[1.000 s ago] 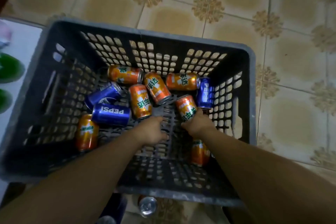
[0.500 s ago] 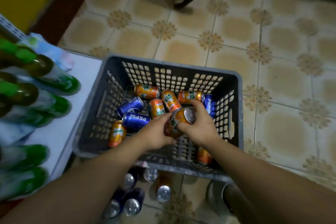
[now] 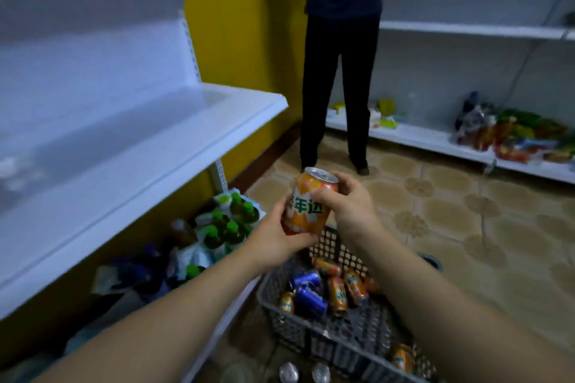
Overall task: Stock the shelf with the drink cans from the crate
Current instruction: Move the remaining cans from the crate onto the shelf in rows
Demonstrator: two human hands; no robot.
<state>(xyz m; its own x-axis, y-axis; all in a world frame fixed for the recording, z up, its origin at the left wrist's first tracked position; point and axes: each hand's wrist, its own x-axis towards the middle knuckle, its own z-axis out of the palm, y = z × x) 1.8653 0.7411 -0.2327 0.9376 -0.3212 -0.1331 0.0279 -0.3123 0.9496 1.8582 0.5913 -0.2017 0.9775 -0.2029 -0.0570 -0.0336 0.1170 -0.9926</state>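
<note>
I hold an orange drink can [image 3: 308, 205] upright in front of me, well above the crate. My left hand [image 3: 273, 239] cups its bottom and left side. My right hand [image 3: 348, 205] grips its top right, thumb across the label. Below, the dark grey plastic crate [image 3: 326, 342] sits on the floor with several orange and blue cans [image 3: 323, 289] lying in it. The white shelf [image 3: 149, 146] stretches along my left at about the can's height, its surface bare near me.
A person in dark trousers [image 3: 336, 71] stands ahead at the aisle's end. Green-capped bottles [image 3: 227, 224] fill the low shelf under the white one. Snack packets [image 3: 522, 137] lie on the right-hand low shelf. Loose cans [image 3: 301, 371] stand on the tiled floor by the crate.
Both hands lifted the orange can out of the crate and up to shelf height. My view swung up from the crate to the aisle and shelves.
</note>
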